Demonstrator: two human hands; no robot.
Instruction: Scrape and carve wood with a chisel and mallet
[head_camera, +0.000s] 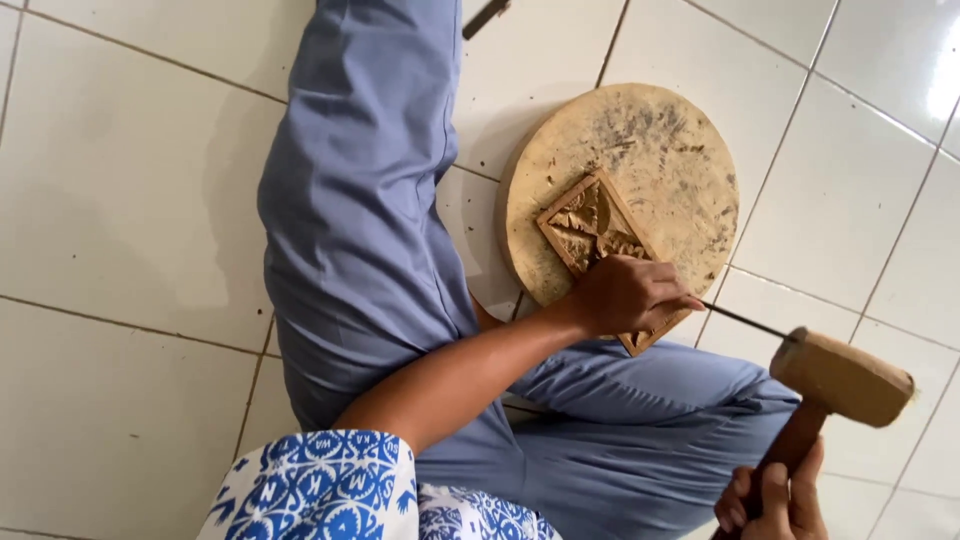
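Sleeve: blue-and-white patterned sleeve (330, 485), one in view, closest to the lens and well below the round board.
Carved panel: one square wooden panel (592, 232) with leaf relief, lying flat on the round board, turned corner-up; its lower corner is hidden under the left hand.
Left hand: left hand (625, 295) rests on the panel at the board's lower edge, fingers curled tight around one thin metal chisel (745, 322); the shaft sticks out from the fist, away from the board.
Right hand: right hand (775, 500), well below and beside the board, fingers wrapped fully round the handle of one wooden mallet (842, 378).
Mallet head: raised just past the chisel's free end; contact cannot be told.
Round board: one pale wooden disc (650, 150), stained and scuffed, flat on the floor.
Legs: grey-blue trousers (370, 200), one leg beside the board, the other folded below it.
Floor: white tiles (120, 200) on every side of the board.
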